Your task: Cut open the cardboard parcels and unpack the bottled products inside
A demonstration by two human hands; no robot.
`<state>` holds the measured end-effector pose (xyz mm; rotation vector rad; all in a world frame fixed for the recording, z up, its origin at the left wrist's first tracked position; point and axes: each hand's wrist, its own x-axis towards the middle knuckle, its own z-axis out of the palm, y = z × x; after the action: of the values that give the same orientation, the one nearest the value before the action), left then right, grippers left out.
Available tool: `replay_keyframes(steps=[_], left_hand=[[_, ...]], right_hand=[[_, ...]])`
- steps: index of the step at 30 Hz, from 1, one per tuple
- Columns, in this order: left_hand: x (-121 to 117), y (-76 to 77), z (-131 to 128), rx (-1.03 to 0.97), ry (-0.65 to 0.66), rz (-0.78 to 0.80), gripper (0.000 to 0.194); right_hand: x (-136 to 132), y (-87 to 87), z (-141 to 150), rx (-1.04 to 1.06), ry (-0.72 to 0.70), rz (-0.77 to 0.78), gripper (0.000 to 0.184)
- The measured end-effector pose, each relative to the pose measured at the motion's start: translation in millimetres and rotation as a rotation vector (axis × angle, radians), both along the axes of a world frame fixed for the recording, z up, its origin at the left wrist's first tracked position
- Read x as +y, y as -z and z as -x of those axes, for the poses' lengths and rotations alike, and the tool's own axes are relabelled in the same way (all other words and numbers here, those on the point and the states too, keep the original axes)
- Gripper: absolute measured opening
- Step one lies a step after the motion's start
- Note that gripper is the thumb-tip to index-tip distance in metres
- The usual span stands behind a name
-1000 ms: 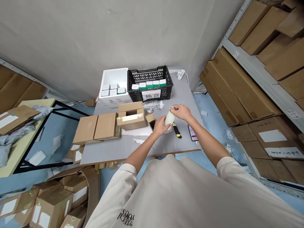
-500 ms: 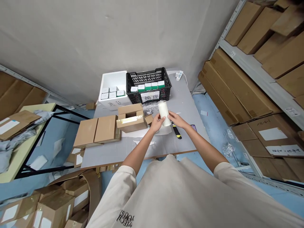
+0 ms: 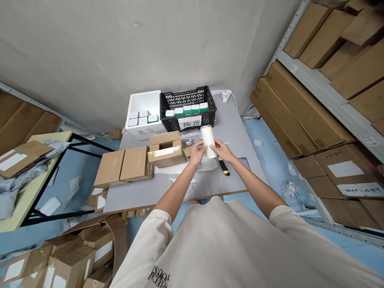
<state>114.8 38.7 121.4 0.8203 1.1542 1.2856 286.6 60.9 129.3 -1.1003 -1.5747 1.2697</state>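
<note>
Both hands hold a white tumbler point(image 3: 207, 138) with a dark metallic-looking rim, tilted slightly above the table. My left hand point(image 3: 198, 153) closes on its lower left side, and my right hand point(image 3: 222, 151) grips its lower right side with the thumb in front. Just below the right hand lies a black and yellow utility knife point(image 3: 223, 166). Partly hidden by the right forearm is a phone point(image 3: 245, 163). Behind the left hand a small cardboard box point(image 3: 187, 151) shows in part. Clear plastic wrap point(image 3: 191, 135) lies behind the tumbler.
On the table point(image 3: 168, 190) stand an open cardboard box point(image 3: 168, 159) and closed boxes point(image 3: 134, 161) to the left. At the back are a white foam box point(image 3: 129, 114) and a black crate point(image 3: 211, 114), both holding small cartons. Shelving with cartons point(image 3: 309, 116) lines the right; a power strip point(image 3: 226, 95) sits at the rear.
A second ago my right hand was at the tumbler's top; it now grips the lower right side. The tumbler has been raised and turned, its rim now leaning away to the left.
</note>
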Motion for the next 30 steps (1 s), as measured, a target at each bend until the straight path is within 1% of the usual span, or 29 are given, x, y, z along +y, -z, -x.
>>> replay_keyframes(steps=[2,4,5,8,10,12,14,18,20,23,26,28,30], left_hand=[[2.6,0.9,-3.0,0.085,-0.074,-0.036,0.053],[4.7,1.4,-5.3,0.157,-0.086,-0.089,0.048],[5.3,1.6,-6.0,0.177,-0.083,-0.114,0.049],[5.5,2.4,-5.8,0.186,-0.091,-0.158,0.063],[4.8,2.9,-4.2,0.160,-0.080,-0.172,0.070],[3.8,3.0,-2.1,0.130,-0.031,-0.195,0.069],[2.7,2.8,0.5,0.147,0.003,-0.210,0.066],[2.2,3.9,5.1,0.337,-0.041,-0.153,0.061],[2.8,5.8,5.8,0.379,-0.052,-0.135,0.061],[3.5,8.2,4.4,0.334,-0.043,-0.150,0.059],[3.2,7.2,1.6,0.256,-0.049,-0.158,0.055],[2.6,4.7,-0.1,0.217,-0.034,-0.159,0.058],[1.9,1.6,-1.1,0.191,-0.009,-0.167,0.065]], right_hand=[[-0.4,3.6,3.7,-0.035,0.106,0.009,0.061],[-0.9,6.8,6.2,-0.051,0.180,0.018,0.061],[-1.1,7.8,6.8,-0.046,0.190,0.031,0.058],[-1.1,7.5,6.1,0.007,0.137,0.082,0.043],[-0.9,5.7,4.7,0.030,0.096,0.081,0.038],[-1.0,3.9,3.9,0.025,0.097,0.045,0.038],[-1.5,2.7,4.1,0.020,0.114,0.016,0.040],[-2.9,2.9,6.1,0.077,0.118,0.036,0.045],[-3.1,3.3,6.9,0.074,0.138,0.042,0.049],[-2.3,2.0,7.1,0.027,0.190,0.016,0.051],[-1.0,-2.0,6.5,-0.006,0.205,-0.009,0.044],[-0.1,-4.4,6.0,-0.015,0.204,-0.016,0.041],[0.6,-5.3,5.6,-0.014,0.200,-0.014,0.044]])
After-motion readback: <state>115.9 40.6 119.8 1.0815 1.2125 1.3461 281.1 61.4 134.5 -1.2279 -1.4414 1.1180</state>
